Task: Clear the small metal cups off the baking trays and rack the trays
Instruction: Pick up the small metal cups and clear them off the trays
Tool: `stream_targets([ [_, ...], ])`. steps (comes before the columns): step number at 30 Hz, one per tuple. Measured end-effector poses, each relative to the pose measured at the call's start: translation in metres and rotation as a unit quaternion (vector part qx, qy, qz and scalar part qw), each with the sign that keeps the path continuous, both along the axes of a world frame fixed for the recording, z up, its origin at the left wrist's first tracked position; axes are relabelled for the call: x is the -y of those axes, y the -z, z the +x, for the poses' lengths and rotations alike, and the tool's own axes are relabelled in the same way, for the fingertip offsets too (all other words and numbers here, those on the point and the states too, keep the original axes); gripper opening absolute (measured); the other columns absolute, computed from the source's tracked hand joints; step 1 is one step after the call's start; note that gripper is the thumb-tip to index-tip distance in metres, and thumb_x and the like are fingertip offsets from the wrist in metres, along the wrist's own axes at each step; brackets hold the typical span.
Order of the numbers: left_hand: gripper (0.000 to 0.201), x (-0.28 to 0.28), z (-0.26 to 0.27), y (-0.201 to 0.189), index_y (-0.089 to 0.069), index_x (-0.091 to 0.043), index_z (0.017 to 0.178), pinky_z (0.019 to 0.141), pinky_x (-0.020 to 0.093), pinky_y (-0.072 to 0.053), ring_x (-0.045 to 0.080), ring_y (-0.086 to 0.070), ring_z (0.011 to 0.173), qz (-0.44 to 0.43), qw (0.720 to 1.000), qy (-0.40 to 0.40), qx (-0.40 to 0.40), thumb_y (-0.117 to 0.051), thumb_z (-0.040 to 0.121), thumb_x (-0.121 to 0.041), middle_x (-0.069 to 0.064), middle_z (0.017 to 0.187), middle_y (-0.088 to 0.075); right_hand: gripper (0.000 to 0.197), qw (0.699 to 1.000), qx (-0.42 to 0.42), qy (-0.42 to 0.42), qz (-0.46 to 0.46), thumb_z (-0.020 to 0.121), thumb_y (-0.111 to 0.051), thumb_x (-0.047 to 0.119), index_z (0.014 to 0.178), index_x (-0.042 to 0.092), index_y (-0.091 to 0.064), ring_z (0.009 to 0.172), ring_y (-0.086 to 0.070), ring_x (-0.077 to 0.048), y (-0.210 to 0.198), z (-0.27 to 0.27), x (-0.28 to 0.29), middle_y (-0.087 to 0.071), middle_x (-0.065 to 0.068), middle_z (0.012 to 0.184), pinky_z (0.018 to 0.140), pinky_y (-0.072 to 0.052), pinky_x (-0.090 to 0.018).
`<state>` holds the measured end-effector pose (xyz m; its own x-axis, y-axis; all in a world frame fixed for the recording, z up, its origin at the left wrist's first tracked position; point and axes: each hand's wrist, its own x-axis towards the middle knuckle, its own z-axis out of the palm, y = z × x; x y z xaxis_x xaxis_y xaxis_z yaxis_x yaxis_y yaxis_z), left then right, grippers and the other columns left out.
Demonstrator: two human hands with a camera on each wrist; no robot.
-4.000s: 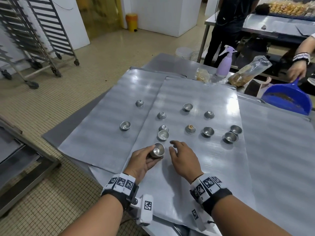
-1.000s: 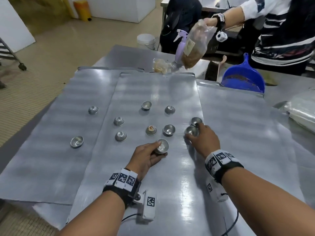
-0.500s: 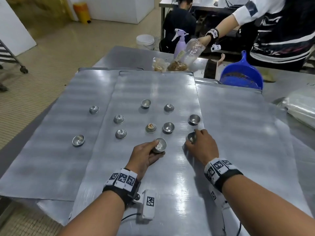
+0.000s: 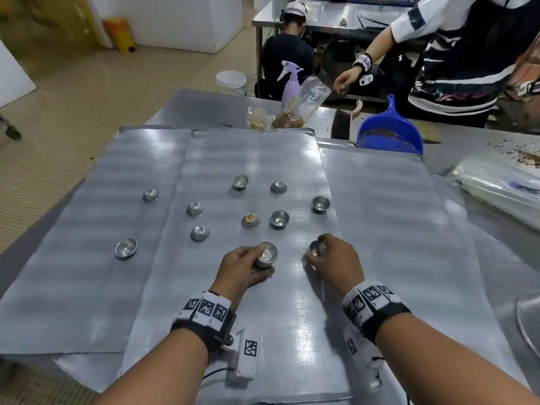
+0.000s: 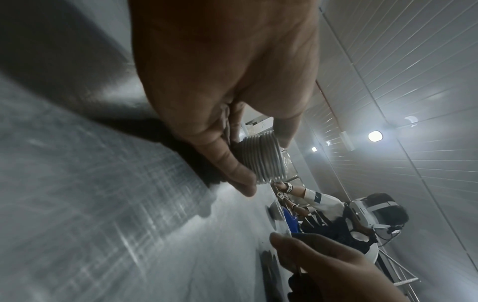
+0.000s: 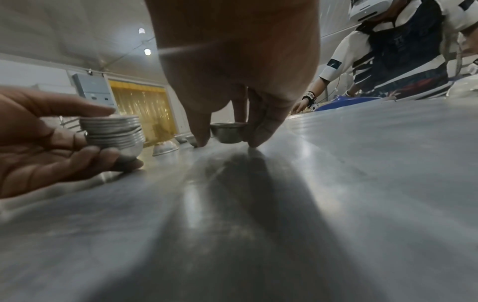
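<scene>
If the right hand, pinching one cup, nests it carelessly, the stack gripped in the left hand (already tall) could topple.

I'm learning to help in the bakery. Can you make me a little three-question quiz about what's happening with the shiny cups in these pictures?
1. True or false: the left hand holds a stack of nested cups.
2. What does the right hand pinch? A) a spray bottle B) a single cup C) a dustpan
3. Fill in: one loose cup on the middle tray has brown ____ inside.

Key: 1. True. 2. B, pinched between thumb and fingers just above the tray. 3. Crumbs, or some leftover; it is too small to tell exactly.
</scene>
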<state>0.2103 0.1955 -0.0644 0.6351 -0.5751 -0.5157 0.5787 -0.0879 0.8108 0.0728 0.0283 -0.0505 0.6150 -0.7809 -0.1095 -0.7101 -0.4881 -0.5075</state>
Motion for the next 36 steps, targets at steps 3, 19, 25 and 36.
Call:
stream_targets([
  [3, 0.03, 0.0, 0.001, 0.0, -0.069, 0.0, 0.108, 0.081, 0.043, -0.061, 0.039, -0.074, 0.081, 0.008, 1.0, 0.007, 0.02, -0.07, 0.092, -0.025, 0.028, 0.098, -0.074, 0.041, 0.999, 0.042, 0.005, 0.026, 0.078, -0.074, 0.04, 0.113, 0.021, -0.065, 0.101, -0.064, -0.025, -0.004, 0.005, -0.003, -0.071, -0.003, 0.105, 0.081, -0.048, -0.031],
  [19, 0.024, -0.002, 0.011, 0.005, -0.071, -0.001, 0.094, 0.053, 0.033, -0.041, 0.026, -0.055, 0.051, 0.063, 0.983, 0.031, 0.17, -0.071, 0.092, -0.026, 0.018, 0.067, -0.07, 0.049, 0.987, 0.127, -0.015, 0.097, 0.075, -0.078, 0.035, 0.121, 0.024, -0.064, 0.1, -0.063, -0.017, -0.005, 0.024, -0.012, -0.069, 0.002, 0.112, 0.089, -0.051, -0.032],
  [25, 0.032, -0.003, 0.02, 0.004, -0.069, 0.0, 0.093, 0.049, 0.031, -0.041, 0.03, -0.055, 0.052, 0.075, 0.983, 0.04, 0.164, -0.068, 0.095, -0.032, 0.015, 0.058, -0.062, 0.048, 0.988, 0.123, -0.019, 0.094, 0.075, -0.076, 0.038, 0.12, 0.024, -0.064, 0.1, -0.063, -0.019, -0.002, 0.032, -0.01, -0.07, 0.002, 0.112, 0.089, -0.052, -0.035],
  [36, 0.028, 0.006, 0.057, -0.005, -0.069, -0.013, 0.088, 0.051, 0.039, -0.052, 0.02, -0.057, 0.048, 0.15, 0.941, 0.038, 0.301, -0.06, 0.097, -0.038, 0.005, 0.069, -0.066, 0.046, 0.987, 0.12, -0.016, 0.107, 0.076, -0.076, 0.038, 0.118, 0.025, -0.064, 0.098, -0.063, -0.016, -0.001, 0.034, -0.004, -0.069, 0.006, 0.109, 0.089, -0.051, -0.032],
])
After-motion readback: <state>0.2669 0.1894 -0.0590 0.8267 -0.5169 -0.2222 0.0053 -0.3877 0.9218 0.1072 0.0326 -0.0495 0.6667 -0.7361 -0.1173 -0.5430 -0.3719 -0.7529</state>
